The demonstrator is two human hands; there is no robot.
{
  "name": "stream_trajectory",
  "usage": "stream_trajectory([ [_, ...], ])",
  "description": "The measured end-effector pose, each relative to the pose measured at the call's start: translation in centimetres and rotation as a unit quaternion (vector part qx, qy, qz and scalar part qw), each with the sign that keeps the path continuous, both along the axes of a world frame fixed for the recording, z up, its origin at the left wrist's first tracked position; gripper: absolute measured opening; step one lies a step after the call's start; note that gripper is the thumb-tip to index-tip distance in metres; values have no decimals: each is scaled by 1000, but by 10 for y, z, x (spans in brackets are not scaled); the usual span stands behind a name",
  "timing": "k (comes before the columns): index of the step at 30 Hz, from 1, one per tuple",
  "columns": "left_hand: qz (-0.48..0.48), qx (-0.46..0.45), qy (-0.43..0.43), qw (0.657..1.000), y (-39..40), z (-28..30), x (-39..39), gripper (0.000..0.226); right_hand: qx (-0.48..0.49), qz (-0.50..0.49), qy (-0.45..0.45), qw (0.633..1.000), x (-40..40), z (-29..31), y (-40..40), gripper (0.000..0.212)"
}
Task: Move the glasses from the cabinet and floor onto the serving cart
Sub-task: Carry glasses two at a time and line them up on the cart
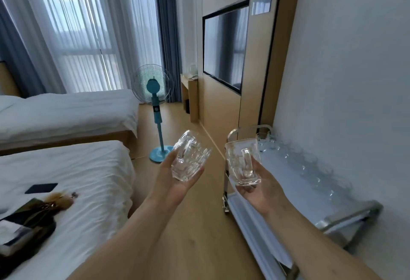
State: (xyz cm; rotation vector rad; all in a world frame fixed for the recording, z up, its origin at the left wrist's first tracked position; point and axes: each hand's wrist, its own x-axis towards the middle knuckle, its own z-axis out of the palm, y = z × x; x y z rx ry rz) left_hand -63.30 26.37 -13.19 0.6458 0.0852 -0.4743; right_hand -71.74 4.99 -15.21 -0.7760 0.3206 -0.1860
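Glasses fill both hands. One glass mug [190,155] sits tilted in the left hand [175,175], fingers curled under it, above the floor. The right hand [258,187] grips another mug [243,161] over the serving cart's [346,217] near left edge.

Clear faceted glass tumbler [190,157] catching light, clear handled glass mug [243,161] showing dimples, silver-framed white serving cart [346,217] gleaming, turquoise pedestal fan [153,89] standing out, white-sheeted beds [88,180] contrasting pale wooden floor [199,235], blue-grey curtains [166,35] darkening.

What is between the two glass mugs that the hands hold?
Head view: nothing between left mug and right mug; only wooden floor behind the gap.
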Motion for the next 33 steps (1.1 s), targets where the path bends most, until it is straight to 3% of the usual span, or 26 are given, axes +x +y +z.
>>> stream_trajectory([
  [2,-13,6,17,1000,-16,-8,28,50,7,3,-6,1000,27,-15,-19,53],
  [9,-44,50,57,996,-68,-18,134,48,59,68,-92,992,142,-35,-75,61],
  [12,-31,37,75,996,-90,-19,180,51,32,68,-71,995,184,-43,-102,74],
  [14,-40,11,79,996,-104,-25,209,53,16,68,-66,995,207,-48,-115,71],
  [21,-188,-21,13,982,-155,-41,298,29,-27,21,-23,999,269,-57,-153,93],
  [24,-249,15,-8,968,-185,-55,344,58,-54,-5,-20,998,291,-68,-169,51],
  [25,-266,30,-10,963,-197,-59,361,70,-49,-28,-9,998,298,-75,-176,46],
  [26,-287,48,-12,957,-207,-64,377,79,-40,-55,7,998,305,-83,-182,55],
  [28,-340,72,-17,938,-230,-69,401,75,-20,-85,24,996,319,-99,-195,80],
  [31,-360,144,-20,922,-262,-77,432,54,-8,-139,29,990,331,-111,-207,43],
  [33,-367,189,-27,910,-284,-84,449,67,2,-187,66,980,335,-121,-214,24],
])
